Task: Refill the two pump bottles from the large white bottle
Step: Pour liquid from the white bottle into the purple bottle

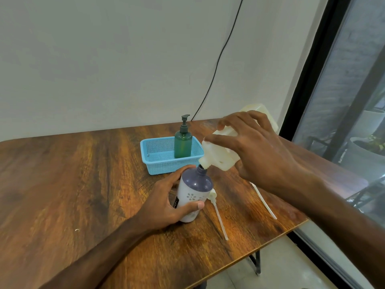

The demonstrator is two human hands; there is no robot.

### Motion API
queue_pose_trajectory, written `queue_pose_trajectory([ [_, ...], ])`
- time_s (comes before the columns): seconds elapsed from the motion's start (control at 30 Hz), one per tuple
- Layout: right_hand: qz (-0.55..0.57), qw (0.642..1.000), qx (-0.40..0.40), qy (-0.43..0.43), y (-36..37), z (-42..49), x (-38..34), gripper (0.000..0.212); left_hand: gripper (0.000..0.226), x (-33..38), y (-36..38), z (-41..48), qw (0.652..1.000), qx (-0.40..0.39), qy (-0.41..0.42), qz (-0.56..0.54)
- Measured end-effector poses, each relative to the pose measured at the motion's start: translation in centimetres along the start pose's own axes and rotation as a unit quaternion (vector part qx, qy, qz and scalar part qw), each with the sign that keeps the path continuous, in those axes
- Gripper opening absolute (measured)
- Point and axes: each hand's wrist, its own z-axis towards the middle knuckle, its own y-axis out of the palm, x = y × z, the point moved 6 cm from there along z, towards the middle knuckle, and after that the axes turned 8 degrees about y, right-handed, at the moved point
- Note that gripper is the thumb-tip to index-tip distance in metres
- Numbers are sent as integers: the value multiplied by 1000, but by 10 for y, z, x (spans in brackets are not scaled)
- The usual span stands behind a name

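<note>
My left hand (166,202) grips a white bottle with a purple shoulder (194,189), standing open on the wooden table (83,184) without its pump. My right hand (256,155) holds the large white bottle (220,155) tipped down to the left, its neck at the purple bottle's mouth. A white pump head with its long tube (218,215) lies on the table just right of the purple bottle. A second white tube (264,201) lies farther right, partly under my right arm. A green pump bottle (183,142), pump on, stands upright in a blue basket (154,161).
The table's right edge (270,240) runs diagonally close to the loose pump tubes. A black cable (216,65) hangs down the wall behind the basket. A window with a dark frame (312,80) fills the right side.
</note>
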Motion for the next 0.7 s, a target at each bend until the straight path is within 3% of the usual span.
queue_pose_trajectory([
  [0.7,-89,995,-22,-42,-9,11,-17,83,74,4,-2,1,1000,-5,-1,6],
])
